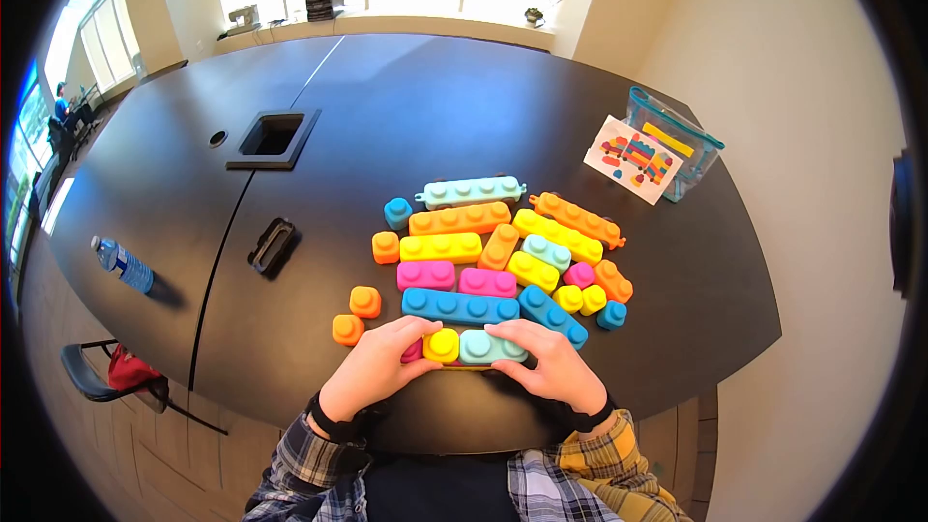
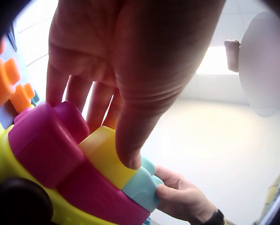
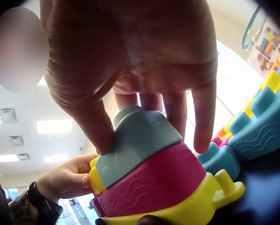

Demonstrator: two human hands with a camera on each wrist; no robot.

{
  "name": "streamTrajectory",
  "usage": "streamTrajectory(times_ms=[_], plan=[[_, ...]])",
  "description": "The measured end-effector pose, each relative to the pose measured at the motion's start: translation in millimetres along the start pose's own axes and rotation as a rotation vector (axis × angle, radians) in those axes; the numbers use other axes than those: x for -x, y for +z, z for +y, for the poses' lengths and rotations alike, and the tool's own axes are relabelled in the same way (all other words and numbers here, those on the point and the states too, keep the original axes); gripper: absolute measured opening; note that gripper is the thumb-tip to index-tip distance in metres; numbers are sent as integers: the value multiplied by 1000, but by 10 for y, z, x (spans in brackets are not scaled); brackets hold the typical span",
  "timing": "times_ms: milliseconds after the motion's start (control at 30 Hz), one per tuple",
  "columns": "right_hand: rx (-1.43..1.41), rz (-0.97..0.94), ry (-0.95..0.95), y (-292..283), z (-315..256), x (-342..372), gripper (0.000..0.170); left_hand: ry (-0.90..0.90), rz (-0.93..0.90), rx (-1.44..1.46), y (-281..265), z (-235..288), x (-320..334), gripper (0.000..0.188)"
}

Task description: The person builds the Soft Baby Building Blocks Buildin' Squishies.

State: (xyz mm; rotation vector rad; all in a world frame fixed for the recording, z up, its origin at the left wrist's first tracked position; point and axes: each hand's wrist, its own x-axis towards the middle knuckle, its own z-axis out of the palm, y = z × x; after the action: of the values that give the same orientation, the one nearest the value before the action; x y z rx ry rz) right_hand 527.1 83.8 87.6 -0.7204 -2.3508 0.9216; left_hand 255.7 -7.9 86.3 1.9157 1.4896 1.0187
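Note:
Close to the table's near edge stands a stack of toy building blocks on a yellow wheeled base (image 3: 189, 208). Magenta blocks (image 3: 151, 180) lie on that base, and one more magenta block (image 2: 46, 145) rises at the stack's left end. My left hand (image 1: 375, 369) pinches a small yellow block (image 1: 442, 344) on top, thumb on the near side and fingers behind. Beside it, my right hand (image 1: 553, 365) grips a light blue block (image 3: 140, 143) between thumb and fingers. In the left wrist view a dark wheel (image 2: 25, 201) shows under the base.
Just beyond the stack lie loose blocks, including a long blue block (image 1: 460, 306), with light blue (image 1: 472, 192) and orange (image 1: 577, 220) wheeled bases behind. A picture card (image 1: 633, 159) leans on a clear bag (image 1: 698, 166). To the left are a black holder (image 1: 275, 246) and a water bottle (image 1: 124, 264).

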Motion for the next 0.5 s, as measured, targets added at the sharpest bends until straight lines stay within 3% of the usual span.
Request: streamTrajectory(times_ms=[367,433,500], plan=[[26,7,12,-34,-30,8,48,-11,-58,-62,-48,-11,8,50],[5,18,52,-104,-109,41,49,65,24,-147,-43,0,19,50],[-16,27,93,-147,-96,81,49,31,30,-154,-57,1,46,49]])
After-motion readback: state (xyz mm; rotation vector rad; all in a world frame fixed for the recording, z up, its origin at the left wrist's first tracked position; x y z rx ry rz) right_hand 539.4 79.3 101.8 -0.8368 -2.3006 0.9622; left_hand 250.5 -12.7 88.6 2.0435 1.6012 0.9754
